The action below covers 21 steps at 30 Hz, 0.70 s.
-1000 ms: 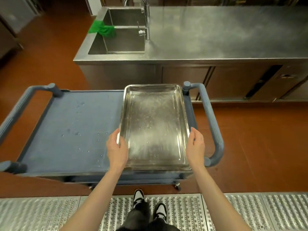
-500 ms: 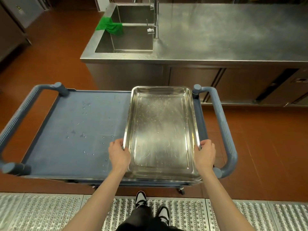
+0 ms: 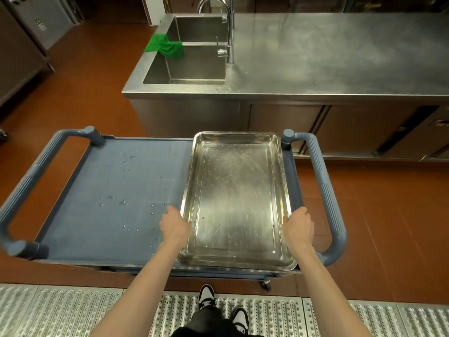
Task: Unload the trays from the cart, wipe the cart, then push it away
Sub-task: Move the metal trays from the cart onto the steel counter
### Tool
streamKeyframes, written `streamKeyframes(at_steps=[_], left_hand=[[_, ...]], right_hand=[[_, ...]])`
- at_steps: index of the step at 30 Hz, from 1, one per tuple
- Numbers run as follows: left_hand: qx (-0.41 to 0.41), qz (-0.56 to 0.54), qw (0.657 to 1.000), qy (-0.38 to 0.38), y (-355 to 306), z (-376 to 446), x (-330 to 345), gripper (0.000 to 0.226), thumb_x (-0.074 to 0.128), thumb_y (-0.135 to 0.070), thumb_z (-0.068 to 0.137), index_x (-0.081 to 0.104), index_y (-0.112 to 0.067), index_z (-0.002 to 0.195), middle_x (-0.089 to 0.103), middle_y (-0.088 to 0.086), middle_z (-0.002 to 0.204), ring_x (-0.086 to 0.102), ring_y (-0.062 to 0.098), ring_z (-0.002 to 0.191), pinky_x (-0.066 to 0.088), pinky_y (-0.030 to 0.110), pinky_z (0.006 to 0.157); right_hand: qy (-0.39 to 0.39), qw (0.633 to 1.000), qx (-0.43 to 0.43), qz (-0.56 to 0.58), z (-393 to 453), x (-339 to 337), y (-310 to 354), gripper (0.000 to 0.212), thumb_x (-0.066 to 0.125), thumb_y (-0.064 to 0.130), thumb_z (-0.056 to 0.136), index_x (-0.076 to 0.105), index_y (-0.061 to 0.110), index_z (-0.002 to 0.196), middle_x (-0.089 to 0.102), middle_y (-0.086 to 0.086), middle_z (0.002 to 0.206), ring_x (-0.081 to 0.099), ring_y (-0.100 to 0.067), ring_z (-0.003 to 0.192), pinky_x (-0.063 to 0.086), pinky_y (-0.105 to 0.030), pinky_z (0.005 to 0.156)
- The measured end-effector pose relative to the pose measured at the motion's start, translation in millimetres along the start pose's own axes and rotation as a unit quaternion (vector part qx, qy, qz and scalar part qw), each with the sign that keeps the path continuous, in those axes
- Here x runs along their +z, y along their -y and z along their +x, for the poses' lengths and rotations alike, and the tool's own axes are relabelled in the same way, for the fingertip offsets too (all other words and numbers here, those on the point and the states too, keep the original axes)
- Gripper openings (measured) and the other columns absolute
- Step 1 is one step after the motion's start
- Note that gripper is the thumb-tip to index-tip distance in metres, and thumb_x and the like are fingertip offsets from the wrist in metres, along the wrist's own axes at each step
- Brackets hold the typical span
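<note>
Fingers of both hands curl under the long rims of the steel tray [image 3: 234, 198]: the left hand [image 3: 175, 226] grips its 9 o'clock edge, the right hand [image 3: 298, 227] its 3 o'clock edge, both near the close end. That tray sits on the right half of the blue cart [image 3: 109, 190], whose top carries water droplets at 9 o'clock of the tray. Being rigid sheet metal, it should lift flat without flexing and is probably fairly light, but wet rims may be slippery, so a hold nearer mid-length would balance it better. The steel tabletop [image 3: 340, 57] lies at 12 o'clock, a green cloth [image 3: 165, 46] on the sink [image 3: 194, 69].
</note>
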<state>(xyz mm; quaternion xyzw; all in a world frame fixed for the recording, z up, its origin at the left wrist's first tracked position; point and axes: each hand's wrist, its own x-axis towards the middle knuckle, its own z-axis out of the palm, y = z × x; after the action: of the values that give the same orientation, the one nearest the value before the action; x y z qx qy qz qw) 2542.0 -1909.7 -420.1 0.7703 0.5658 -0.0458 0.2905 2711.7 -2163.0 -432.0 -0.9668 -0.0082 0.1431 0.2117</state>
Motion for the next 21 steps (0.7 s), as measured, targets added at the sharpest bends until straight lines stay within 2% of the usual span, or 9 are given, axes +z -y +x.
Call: streamKeyframes(at_steps=[3,5,8,11,16,21], left_hand=[[-0.004,-0.008,1.0,0.013,-0.2,-1.4,-1.3,0.036,0.057,0.002,0.098,0.043,0.004,0.131,0.057,0.026,0.128,0.057,0.043,0.12,0.048,0.046,0.092],[-0.002,-0.038,0.999,0.019,3.2,-3.0,-1.3,0.036,0.057,-0.001,0.099,0.044,0.003,0.132,0.057,0.023,0.128,0.059,0.04,0.116,0.049,0.045,0.088],[0.0,-0.144,0.99,-0.013,6.5,-13.1,-2.0,0.024,0.066,-0.013,0.099,0.054,-0.005,0.119,0.062,0.01,0.114,0.064,0.031,0.104,0.05,0.041,0.081],[-0.015,-0.21,0.976,-0.065,-0.1,-30.4,-6.0,0.027,0.069,-0.032,0.098,0.054,-0.013,0.11,0.061,0.002,0.1,0.058,0.022,0.093,0.041,0.035,0.078],[-0.029,-0.289,0.952,-0.094,-3.7,-43.7,-5.0,0.024,0.063,-0.032,0.094,0.064,-0.009,0.097,0.067,0.006,0.086,0.06,0.021,0.08,0.039,0.031,0.062],[-0.01,-0.311,0.945,-0.099,-8.6,-48.6,-10.7,0.023,0.06,-0.032,0.097,0.062,-0.01,0.102,0.068,0.009,0.093,0.058,0.019,0.08,0.042,0.034,0.07]], right_hand=[[0.013,1.0,0.008,0.008,0.8,-2.0,2.1,0.028,0.06,0.012,0.103,0.046,0.001,0.124,0.062,-0.02,0.12,0.059,-0.036,0.11,0.054,-0.045,0.09],[0.014,0.999,0.009,0.027,0.6,-3.9,1.8,0.024,0.055,0.008,0.104,0.044,0.001,0.124,0.064,-0.02,0.114,0.06,-0.038,0.107,0.055,-0.047,0.085],[0.002,0.999,-0.014,0.049,-4.1,-6.1,1.2,0.015,0.05,0.01,0.106,0.045,0.004,0.119,0.062,-0.015,0.106,0.059,-0.035,0.1,0.05,-0.044,0.076],[-0.042,0.993,-0.031,0.103,-11.0,-11.3,1.3,0.019,0.051,0.018,0.108,0.049,0.007,0.123,0.062,-0.007,0.103,0.059,-0.025,0.087,0.042,-0.035,0.067],[-0.07,0.98,-0.041,0.184,-20.6,-23.8,-3.7,0.012,0.056,0.019,0.105,0.056,0.012,0.115,0.063,-0.002,0.091,0.061,-0.021,0.078,0.037,-0.028,0.056],[-0.116,0.962,-0.042,0.244,-36.4,-40.8,2.3,0.014,0.052,0.035,0.106,0.056,0.021,0.106,0.063,0.001,0.082,0.059,-0.017,0.071,0.04,-0.028,0.057]])
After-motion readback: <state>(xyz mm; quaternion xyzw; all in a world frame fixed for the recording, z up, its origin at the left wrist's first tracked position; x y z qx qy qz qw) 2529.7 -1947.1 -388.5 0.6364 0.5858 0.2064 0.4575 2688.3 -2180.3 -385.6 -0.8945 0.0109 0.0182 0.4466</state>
